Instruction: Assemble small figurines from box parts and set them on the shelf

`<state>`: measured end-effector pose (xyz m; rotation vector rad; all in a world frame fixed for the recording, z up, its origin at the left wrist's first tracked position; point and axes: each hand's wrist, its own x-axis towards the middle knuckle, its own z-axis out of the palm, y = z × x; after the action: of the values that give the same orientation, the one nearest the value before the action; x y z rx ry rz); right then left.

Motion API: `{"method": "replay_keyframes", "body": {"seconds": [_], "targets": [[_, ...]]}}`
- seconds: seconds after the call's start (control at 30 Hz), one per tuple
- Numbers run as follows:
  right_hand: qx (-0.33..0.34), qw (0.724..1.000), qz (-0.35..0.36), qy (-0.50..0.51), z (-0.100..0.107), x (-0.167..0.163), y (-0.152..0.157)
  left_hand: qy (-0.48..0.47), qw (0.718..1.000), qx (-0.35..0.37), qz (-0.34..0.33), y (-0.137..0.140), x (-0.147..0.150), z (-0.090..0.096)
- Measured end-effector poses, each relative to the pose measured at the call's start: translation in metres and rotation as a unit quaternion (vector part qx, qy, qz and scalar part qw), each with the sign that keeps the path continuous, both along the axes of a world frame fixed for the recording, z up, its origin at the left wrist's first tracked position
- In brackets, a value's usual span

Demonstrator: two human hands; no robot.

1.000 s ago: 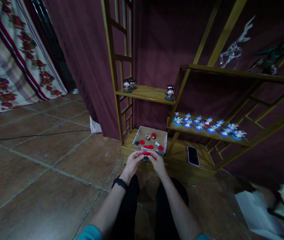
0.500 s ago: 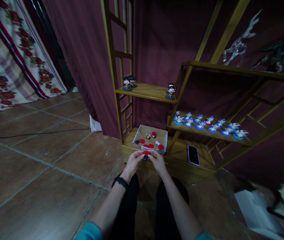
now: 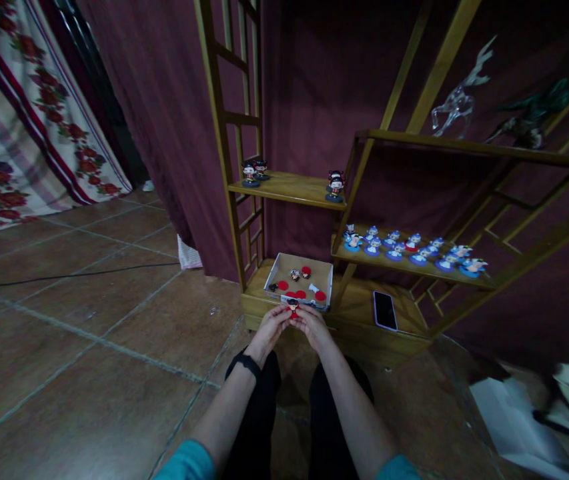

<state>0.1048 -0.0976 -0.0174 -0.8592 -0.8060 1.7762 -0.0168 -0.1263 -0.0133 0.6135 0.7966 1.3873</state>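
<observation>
Between both hands I hold a small figurine [image 3: 293,305] upright, with a black-haired head on top and red at its lower part. My left hand [image 3: 273,325] is closed on its left side, and my right hand [image 3: 311,325] pinches it from the right. Just beyond my fingers sits a shallow cardboard box [image 3: 289,261] on the bottom shelf. Inside it are several red discs [image 3: 283,285], a small figure [image 3: 295,274], a dark-haired piece [image 3: 305,273] and a white piece [image 3: 313,288].
Several dark-haired figurines [image 3: 335,187] stand on the upper-left shelf [image 3: 294,187]. Rows of blue-based figurines [image 3: 395,252] fill the shelf to the right. A phone [image 3: 385,311] lies on the bottom shelf. A clear deer ornament [image 3: 457,103] stands higher up. A white box [image 3: 509,413] rests on the floor at right.
The figurine has been turned over in my hands: earlier its red base was on top and the dark head hung below; now the head is uppermost. The view has shifted slightly.
</observation>
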Motion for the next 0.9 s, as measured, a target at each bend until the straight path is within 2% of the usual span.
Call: {"method": "replay_keyframes", "body": {"seconds": [0.37,0.7,0.9], "targets": [[-0.006,0.996,0.061,0.072,0.004,0.002,0.001,0.009,1.000,0.014,0.022,0.003,0.000,-0.002],[-0.015,0.996,0.042,0.074,-0.002,-0.002,0.000,0.022,0.996,0.033,0.076,0.007,0.001,-0.009],[-0.034,0.997,0.046,0.055,-0.002,0.000,0.000,0.067,0.988,0.057,0.124,0.008,0.001,-0.017]]}}
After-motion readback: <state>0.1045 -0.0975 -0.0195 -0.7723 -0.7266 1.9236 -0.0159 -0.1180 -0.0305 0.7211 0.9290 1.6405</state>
